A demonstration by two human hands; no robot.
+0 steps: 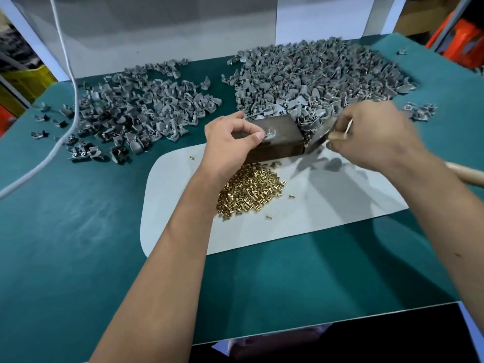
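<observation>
A dark metal block (277,138) stands on a white sheet (327,205) in the middle of the green table. My left hand (230,142) pinches a small grey metal part (271,134) against the block's top. My right hand (372,134) holds another grey metal piece (320,137) just right of the block, blurred by motion. A heap of small brass rivets (248,191) lies on the sheet in front of the block, partly hidden by my left forearm.
Two large piles of grey metal parts cover the back of the table, one at the left (136,106) and one at the right (322,77). A white cable (70,74) runs down the left side. A wooden handle (466,174) pokes in at the right edge.
</observation>
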